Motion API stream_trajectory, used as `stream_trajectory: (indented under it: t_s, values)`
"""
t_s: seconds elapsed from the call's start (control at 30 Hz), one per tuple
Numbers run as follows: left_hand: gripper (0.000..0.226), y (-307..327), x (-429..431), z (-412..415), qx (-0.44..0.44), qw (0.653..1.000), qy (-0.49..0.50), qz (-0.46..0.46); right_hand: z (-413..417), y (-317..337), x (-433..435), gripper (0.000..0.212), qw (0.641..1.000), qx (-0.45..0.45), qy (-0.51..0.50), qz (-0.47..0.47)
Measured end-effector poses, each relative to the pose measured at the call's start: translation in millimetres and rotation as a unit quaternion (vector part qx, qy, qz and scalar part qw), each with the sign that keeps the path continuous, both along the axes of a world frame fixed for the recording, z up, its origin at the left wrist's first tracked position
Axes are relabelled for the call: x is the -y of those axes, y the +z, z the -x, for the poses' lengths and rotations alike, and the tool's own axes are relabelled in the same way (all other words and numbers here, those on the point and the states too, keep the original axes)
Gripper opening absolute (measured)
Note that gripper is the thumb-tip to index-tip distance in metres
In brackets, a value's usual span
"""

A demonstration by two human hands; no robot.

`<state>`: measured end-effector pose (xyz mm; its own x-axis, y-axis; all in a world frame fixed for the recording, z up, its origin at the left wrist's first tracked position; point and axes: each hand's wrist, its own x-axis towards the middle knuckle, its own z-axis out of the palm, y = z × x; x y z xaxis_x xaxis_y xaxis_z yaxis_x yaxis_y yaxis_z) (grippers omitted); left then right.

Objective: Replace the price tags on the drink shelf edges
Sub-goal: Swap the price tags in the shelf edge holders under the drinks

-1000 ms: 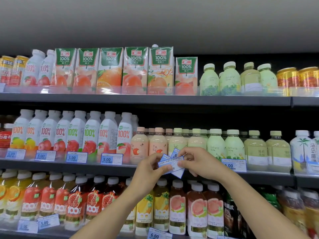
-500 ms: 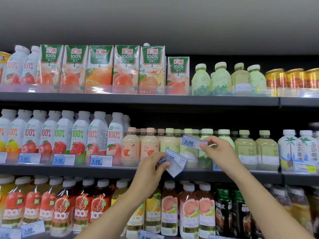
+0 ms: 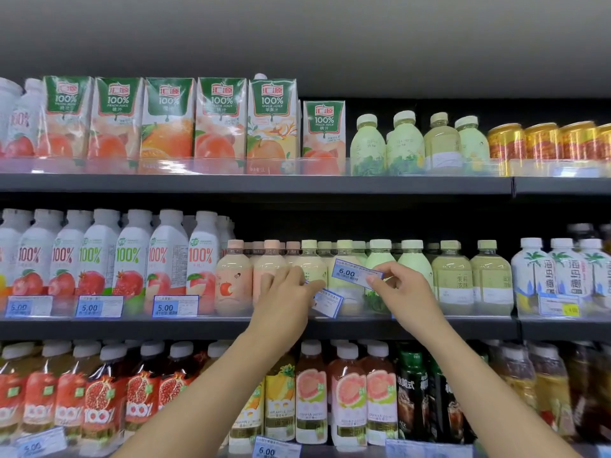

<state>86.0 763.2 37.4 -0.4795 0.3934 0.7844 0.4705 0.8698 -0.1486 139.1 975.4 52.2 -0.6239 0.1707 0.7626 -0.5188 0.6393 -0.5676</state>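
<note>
My right hand (image 3: 401, 294) pinches a blue-and-white "6.00" price tag (image 3: 355, 274) by its right end, holding it slightly tilted in front of the pale green bottles on the middle shelf. My left hand (image 3: 286, 297) holds a small stack of spare price tags (image 3: 327, 302) just above the middle shelf's dark edge (image 3: 363, 325). Both hands hover in front of the clear tag rail, where no tag shows between the peach bottles and the green ones.
Three "5.00" tags (image 3: 174, 306) sit in the rail at left under white 100% juice bottles. Another tag (image 3: 558, 306) hangs at right below coconut drinks. Juice cartons and cans fill the top shelf; the bottom shelf holds bottles with a "6.00" tag (image 3: 275, 450).
My right hand pulled one "6.00" tag out of the stack and lifted it right. My left hand moved up close to the rail with the remaining tags. The view shifted right.
</note>
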Motion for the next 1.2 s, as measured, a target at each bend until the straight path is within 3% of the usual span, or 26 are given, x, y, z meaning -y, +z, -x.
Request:
stream_trajectory:
  t_s: [0.37,0.57,0.63,0.73,0.8,1.0,1.2]
  values:
    - [0.028,18,-7,-1,0.050,0.996,-0.037,-0.059,15,-10,1,0.013,1.000,0.004,0.019,0.013]
    - [0.010,16,12,-15,-0.025,0.977,-0.115,-0.178,18,-7,2,0.019,0.997,-0.008,0.028,0.077]
    - [0.010,-1,21,-15,-0.002,0.977,-0.147,-0.152,16,-8,4,0.018,0.995,-0.010,0.041,0.088]
    - [0.015,-36,28,-2,-0.023,0.991,-0.127,-0.028,15,-11,10,0.017,0.995,-0.007,0.052,0.081]
    - [0.017,-50,32,6,-0.044,0.992,-0.114,-0.018,19,-15,15,0.017,0.996,-0.005,0.048,0.070]
    - [0.057,-57,30,7,-0.050,0.996,-0.079,0.001,22,-17,28,0.016,0.998,-0.041,0.029,0.045]
    - [0.040,-70,30,12,-0.123,0.989,-0.075,0.026,19,-16,32,0.014,0.996,-0.060,0.039,0.052]
